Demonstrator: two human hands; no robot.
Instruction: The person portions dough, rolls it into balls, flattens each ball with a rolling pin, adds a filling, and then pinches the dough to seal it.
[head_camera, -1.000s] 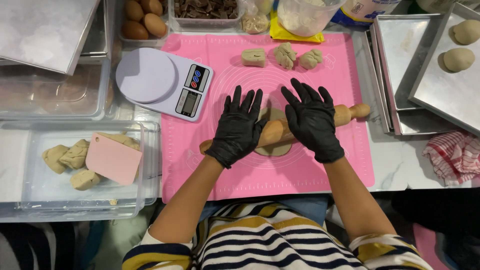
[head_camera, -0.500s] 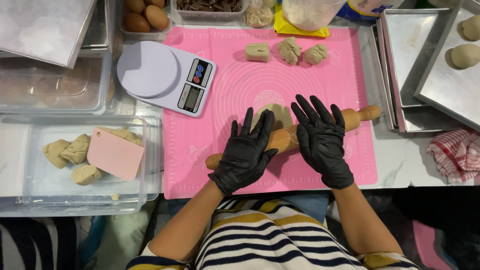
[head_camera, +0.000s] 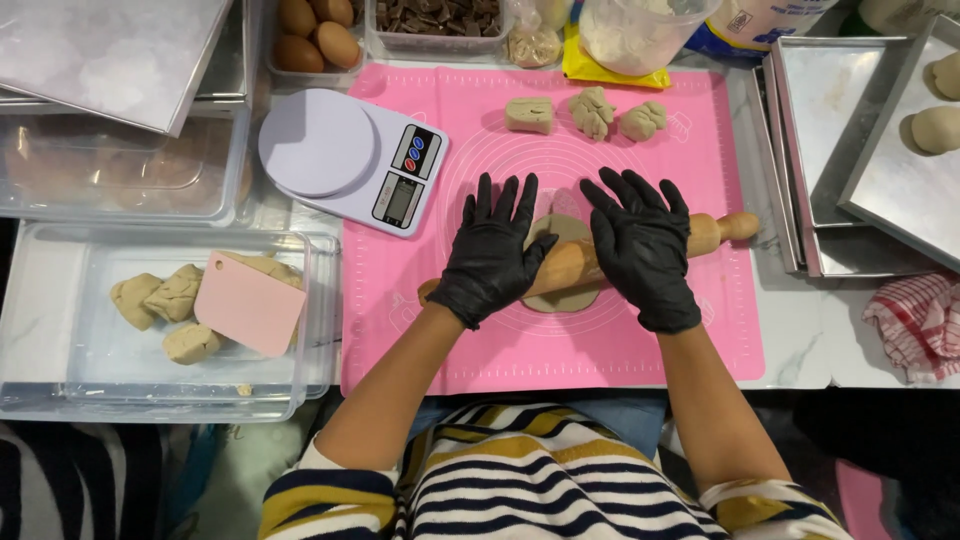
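Observation:
Both my hands wear black gloves and press flat, fingers spread, on a wooden rolling pin (head_camera: 580, 262) lying across a pink silicone mat (head_camera: 480, 340). My left hand (head_camera: 495, 250) covers the pin's left part, my right hand (head_camera: 640, 245) its right part. Under the pin lies a flattened piece of tan dough (head_camera: 560, 232), partly hidden by the pin and hands. Three small dough lumps (head_camera: 592, 110) sit at the far edge of the mat.
A white kitchen scale (head_camera: 345, 160) stands left of the mat. A clear tub (head_camera: 60, 350) at the left holds dough pieces and a pink scraper (head_camera: 250, 303). Metal trays (head_camera: 880, 190) with dough balls lie at the right, a red checked cloth (head_camera: 925, 320) near them. Eggs, chocolate and flour line the back.
The pin and both hands rolled toward me over the dough, then back away from me.

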